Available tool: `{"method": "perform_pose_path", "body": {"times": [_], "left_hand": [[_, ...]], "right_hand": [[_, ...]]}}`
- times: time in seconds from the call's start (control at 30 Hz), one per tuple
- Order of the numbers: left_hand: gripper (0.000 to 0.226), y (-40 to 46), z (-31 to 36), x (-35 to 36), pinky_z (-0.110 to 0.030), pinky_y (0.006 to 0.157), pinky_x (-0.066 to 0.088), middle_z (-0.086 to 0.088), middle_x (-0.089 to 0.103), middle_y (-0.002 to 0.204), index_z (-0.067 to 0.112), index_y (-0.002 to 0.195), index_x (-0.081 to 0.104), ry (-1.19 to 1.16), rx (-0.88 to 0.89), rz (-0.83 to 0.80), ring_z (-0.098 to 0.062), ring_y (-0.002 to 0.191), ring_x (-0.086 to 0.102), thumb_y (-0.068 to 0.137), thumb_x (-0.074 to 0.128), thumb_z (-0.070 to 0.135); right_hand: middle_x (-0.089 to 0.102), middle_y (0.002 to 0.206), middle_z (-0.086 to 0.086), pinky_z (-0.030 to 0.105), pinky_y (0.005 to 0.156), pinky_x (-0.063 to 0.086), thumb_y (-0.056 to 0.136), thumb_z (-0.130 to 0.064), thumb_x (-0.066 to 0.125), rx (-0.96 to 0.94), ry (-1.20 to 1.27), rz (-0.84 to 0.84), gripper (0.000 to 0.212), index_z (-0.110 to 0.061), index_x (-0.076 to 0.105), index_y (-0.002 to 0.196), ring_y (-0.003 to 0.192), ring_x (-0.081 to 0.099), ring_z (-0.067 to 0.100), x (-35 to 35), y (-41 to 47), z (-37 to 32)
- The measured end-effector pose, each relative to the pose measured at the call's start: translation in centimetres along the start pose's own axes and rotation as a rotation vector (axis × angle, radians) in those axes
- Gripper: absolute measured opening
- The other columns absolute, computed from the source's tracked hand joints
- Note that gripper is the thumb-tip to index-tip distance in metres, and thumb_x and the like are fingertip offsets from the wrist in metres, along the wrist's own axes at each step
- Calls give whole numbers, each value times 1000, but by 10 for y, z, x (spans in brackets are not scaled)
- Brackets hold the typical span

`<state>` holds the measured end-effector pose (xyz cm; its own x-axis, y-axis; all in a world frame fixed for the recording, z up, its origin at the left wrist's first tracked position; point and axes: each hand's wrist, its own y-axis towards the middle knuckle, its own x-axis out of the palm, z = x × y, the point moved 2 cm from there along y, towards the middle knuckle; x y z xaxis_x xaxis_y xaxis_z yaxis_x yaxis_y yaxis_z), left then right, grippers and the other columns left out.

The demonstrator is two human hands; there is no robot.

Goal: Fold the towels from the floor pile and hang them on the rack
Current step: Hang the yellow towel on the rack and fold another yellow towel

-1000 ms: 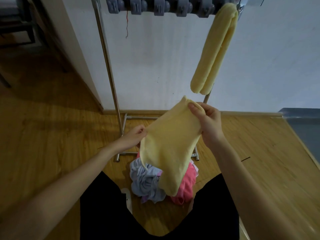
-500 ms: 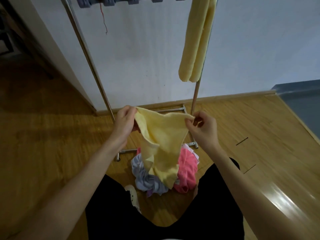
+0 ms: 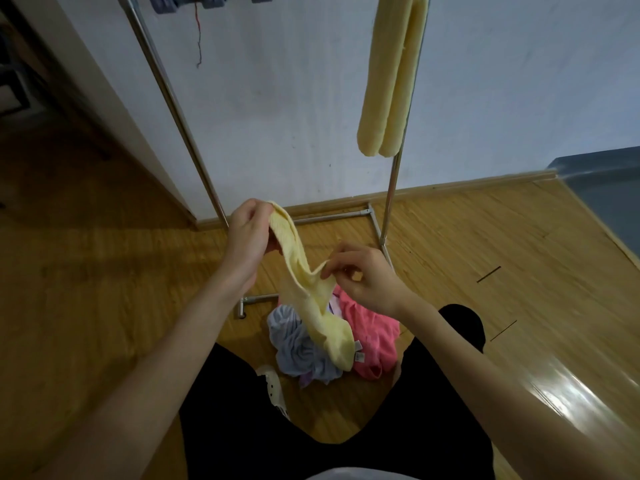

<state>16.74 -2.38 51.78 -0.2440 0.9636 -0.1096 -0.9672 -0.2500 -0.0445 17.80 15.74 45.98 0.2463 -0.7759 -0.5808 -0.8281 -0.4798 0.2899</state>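
Yellow towel (image 3: pixel 304 289) long axis slants down-right, left hand (image 3: pixel 247 237) gripping top.

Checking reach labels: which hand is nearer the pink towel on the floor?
Right. The right hand hovers just above the pink towel; the left hand is higher and further left.

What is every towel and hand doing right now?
Left hand: gripping the yellow towel's top end.
Right hand: pinching the towel's edge lower down.
Yellow towel: held up, hanging twisted, not folded.
Hung towel: folded, draped on the rack.
Floor pile: crumpled pink and grey towels, on the floor.
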Motion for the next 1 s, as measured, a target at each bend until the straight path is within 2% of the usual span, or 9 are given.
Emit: {"method": "perform_pose_path", "body": {"times": [0.13,0.23,0.37,0.5,0.6,0.7,0.77,0.83,1.0], "left_hand": [[24,-1,-2,1,-19,47,49,-5,53,75,11,79,51,-10,-4,45,-5,58,59,99,38,15],[23,-1,-4,1,-21,50,49,-9,52,81,11,81,51,-8,-11,67,-14,70,58,99,38,16],[23,-1,-6,2,-30,60,50,-10,53,81,11,81,52,-39,-17,80,-21,76,57,98,38,16],[22,0,-7,0,-30,61,53,-7,56,79,9,86,54,-77,-42,108,-21,77,60,98,38,15],[20,0,-7,-3,-25,54,52,-7,57,77,5,93,53,-110,-53,107,-17,71,61,99,38,15],[20,1,-10,-11,-23,47,51,-9,57,77,2,97,52,-73,-67,107,-16,65,63,101,37,16],[23,4,-17,-20,-24,46,53,-12,60,78,0,101,53,6,-106,110,-18,62,63,102,38,17],[24,6,-29,-31,-24,46,54,-14,62,74,-3,100,55,173,-136,82,-19,57,62,101,40,16],[14,9,-70,-43,-36,66,60,-8,68,72,9,81,62,840,-242,-121,-18,62,68,91,61,20]], "right_hand": [[62,92,0,23,63,52,77,5,58,43,77,-71,24,-9,74,88,72,61,14,8,-3,-10],[61,96,2,15,63,50,80,-4,68,68,104,-146,14,-9,72,93,70,60,7,16,-6,-17],[62,94,0,15,63,51,79,-21,78,65,96,-77,17,-10,71,91,70,62,9,28,-4,-17],[60,85,-6,10,61,45,80,-19,76,82,99,-5,10,-12,69,81,69,59,5,33,-2,-15],[58,80,-6,15,57,45,79,-13,73,87,93,4,11,-16,63,75,64,57,7,32,-2,-14],[58,73,-4,27,54,48,73,-8,69,90,62,51,10,-13,60,71,60,55,9,19,-2,-11],[60,69,3,36,54,49,68,-8,65,99,40,105,6,-7,60,69,59,55,17,5,-1,-8],[59,65,6,40,54,48,65,-8,64,95,-3,128,6,-5,59,68,58,55,23,-8,0,-5],[54,61,0,34,53,45,64,-11,66,53,-137,-3,11,-8,55,66,56,52,20,-23,1,3]]}}
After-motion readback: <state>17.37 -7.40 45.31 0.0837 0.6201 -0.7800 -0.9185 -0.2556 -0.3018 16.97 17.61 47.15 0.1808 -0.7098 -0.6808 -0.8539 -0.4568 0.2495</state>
